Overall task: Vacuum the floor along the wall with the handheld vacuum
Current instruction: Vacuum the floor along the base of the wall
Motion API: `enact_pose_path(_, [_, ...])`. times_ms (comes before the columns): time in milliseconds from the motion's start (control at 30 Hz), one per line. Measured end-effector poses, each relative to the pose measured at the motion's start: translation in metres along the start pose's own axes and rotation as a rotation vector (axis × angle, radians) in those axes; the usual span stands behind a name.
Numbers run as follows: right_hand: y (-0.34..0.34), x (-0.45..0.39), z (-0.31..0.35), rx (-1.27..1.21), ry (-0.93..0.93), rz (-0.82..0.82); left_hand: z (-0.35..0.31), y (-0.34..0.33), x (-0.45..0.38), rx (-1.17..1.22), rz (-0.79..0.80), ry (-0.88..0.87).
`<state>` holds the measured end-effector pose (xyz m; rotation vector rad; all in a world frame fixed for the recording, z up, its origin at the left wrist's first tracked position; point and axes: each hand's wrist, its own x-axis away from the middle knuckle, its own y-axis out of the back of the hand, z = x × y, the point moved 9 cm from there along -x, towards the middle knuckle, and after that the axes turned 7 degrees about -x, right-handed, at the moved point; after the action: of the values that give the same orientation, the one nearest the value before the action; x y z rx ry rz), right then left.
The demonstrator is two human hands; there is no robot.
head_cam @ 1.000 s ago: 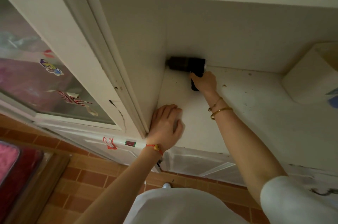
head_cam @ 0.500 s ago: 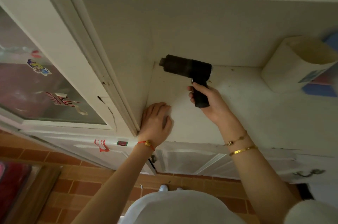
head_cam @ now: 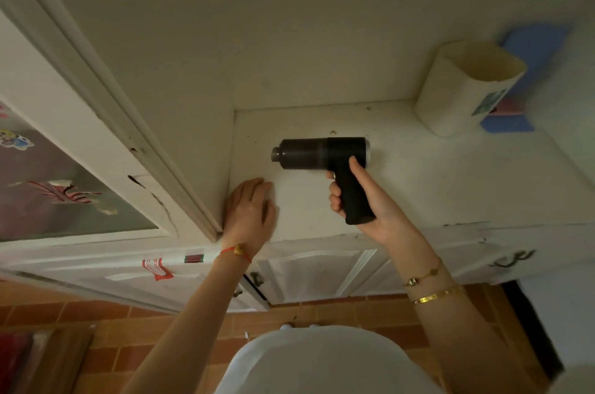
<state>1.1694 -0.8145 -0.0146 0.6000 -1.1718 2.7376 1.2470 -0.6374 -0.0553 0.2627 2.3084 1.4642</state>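
A black pistol-shaped handheld vacuum [head_cam: 317, 153] hovers over the white cabinet top [head_cam: 418, 187], its nozzle pointing left toward the side wall. My right hand [head_cam: 363, 203] grips its handle from the right, thumb up along the grip. My left hand [head_cam: 249, 213] rests flat, fingers straight, on the cabinet top's front left corner beside the wall. Small dark crumbs [head_cam: 333, 132] lie on the surface near the back wall [head_cam: 322, 49]. The vacuum's nozzle is a hand's width from the left wall.
A cream open-topped container [head_cam: 463, 94] stands at the back right, with blue and pink items [head_cam: 515, 116] behind it. A glass-fronted cabinet door [head_cam: 64, 187] with stickers is on the left. Cabinet doors with handles [head_cam: 512, 260] sit below. Orange floor tiles [head_cam: 322, 313] lie underneath.
My right hand has pulled the vacuum out of the back left corner, toward me and to the right. My left hand has stayed on the front corner.
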Motion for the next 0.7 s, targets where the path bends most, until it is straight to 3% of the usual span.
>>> enact_pose_path(300, [0.02,0.054,-0.004,-0.074,-0.002,0.014,-0.047,0.01,0.014,0.09,-0.01,-0.158])
enact_pose_path(700, [0.06,0.142,-0.067,-0.129,0.198,-0.36,-0.092,-0.001,0.051,0.234,0.228,-0.481])
